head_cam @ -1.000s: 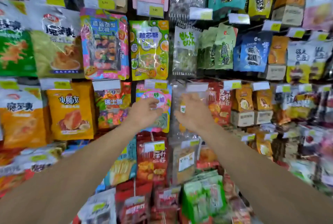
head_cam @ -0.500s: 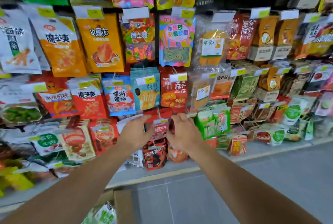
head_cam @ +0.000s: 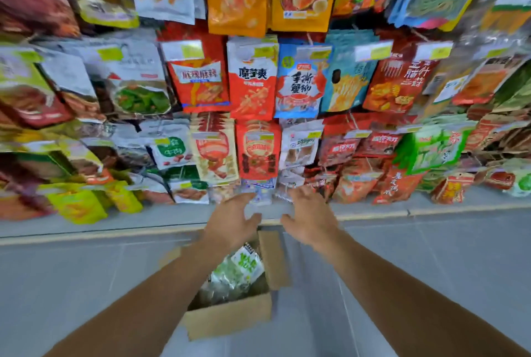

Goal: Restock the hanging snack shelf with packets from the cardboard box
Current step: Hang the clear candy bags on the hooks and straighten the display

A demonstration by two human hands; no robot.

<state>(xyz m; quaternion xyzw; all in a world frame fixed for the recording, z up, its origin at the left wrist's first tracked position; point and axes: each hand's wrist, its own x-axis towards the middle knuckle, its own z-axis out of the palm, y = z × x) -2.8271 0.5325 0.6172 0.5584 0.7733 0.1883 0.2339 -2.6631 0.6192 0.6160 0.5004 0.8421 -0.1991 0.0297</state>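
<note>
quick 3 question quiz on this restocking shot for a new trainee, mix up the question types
1. True or false: the left hand and the right hand each hold a packet.
2. Where is the cardboard box? A) on the grey floor below the hands B) hung on the snack shelf C) under the person's arm
3. Fill in: the packets in the box are mostly white and ____.

Key
1. False: both hands are empty, with the fingers spread.
2. A
3. green
</note>
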